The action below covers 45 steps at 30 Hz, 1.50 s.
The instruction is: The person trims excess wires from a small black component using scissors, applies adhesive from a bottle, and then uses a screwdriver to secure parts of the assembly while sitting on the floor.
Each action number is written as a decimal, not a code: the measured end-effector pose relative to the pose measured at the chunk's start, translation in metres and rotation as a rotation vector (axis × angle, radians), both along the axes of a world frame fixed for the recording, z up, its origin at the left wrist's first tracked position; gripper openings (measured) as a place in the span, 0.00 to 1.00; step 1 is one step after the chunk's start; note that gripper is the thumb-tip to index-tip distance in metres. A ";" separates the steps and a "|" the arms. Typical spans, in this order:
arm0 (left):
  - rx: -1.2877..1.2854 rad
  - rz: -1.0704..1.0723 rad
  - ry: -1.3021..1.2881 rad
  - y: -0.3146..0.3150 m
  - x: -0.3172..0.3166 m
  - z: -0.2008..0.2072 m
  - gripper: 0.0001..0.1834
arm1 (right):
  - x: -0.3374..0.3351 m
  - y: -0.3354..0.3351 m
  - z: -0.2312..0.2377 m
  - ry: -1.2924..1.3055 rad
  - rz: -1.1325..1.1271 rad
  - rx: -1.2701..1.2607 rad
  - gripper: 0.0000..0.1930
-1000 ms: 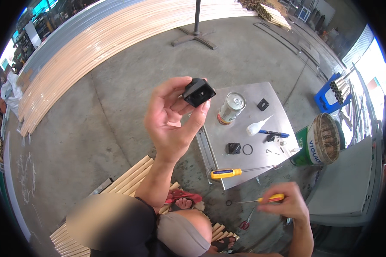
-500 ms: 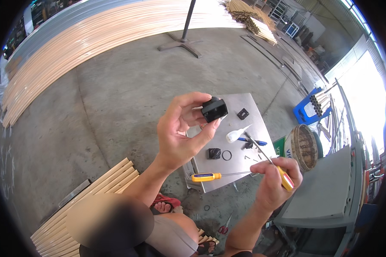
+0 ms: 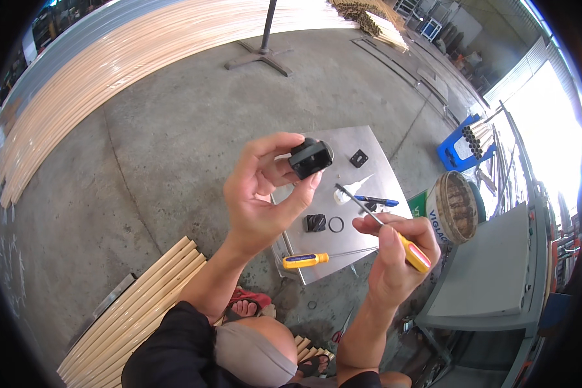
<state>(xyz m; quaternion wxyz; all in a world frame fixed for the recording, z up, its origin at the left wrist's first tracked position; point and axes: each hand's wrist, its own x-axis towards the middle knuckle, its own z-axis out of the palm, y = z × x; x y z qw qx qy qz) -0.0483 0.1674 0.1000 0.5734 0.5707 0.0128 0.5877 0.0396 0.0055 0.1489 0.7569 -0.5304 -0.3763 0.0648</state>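
Note:
My left hand (image 3: pixel 255 187) pinches a small black block-shaped part (image 3: pixel 312 159) between thumb and fingers, above the far side of a small metal-topped table (image 3: pixel 349 139). My right hand (image 3: pixel 398 258) is closed around a screwdriver (image 3: pixel 415 254) with a yellow and red handle; its shaft points up and left, the tip apart from the black part. Below on the tabletop lie a square black plate (image 3: pixel 359 158), a white nozzle bottle (image 3: pixel 344 195), a blue pen (image 3: pixel 380 201), a ribbed black block (image 3: pixel 315 224), a black ring (image 3: pixel 336 224) and a second, yellow-handled screwdriver (image 3: pixel 305 260).
Cream tubes (image 3: pixel 129 310) lie at the lower left, and a long stack (image 3: pixel 110 77) spans the back. To the right stand a bucket (image 3: pixel 458 207), a blue crate (image 3: pixel 456 155) holding tubes and a grey metal cabinet (image 3: pixel 482 284). Scissors (image 3: pixel 338 336) rest on the floor.
My right hand has moved left and slightly up, bringing the screwdriver tip closer to the black part. My left hand keeps its hold. The whole view has shifted a little.

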 end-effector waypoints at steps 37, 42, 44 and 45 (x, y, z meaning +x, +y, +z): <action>0.013 0.174 0.129 0.006 -0.012 0.002 0.27 | -0.012 0.008 -0.037 0.006 0.198 -0.328 0.09; 0.041 0.183 0.192 0.008 -0.017 0.000 0.27 | -0.003 0.010 -0.034 -0.405 0.206 -0.298 0.12; 0.072 0.190 0.207 0.008 -0.018 -0.001 0.26 | -0.002 0.010 -0.034 -0.516 0.205 -0.284 0.12; 0.063 0.192 0.213 0.008 -0.019 -0.001 0.26 | -0.003 0.009 -0.033 -0.514 0.206 -0.285 0.12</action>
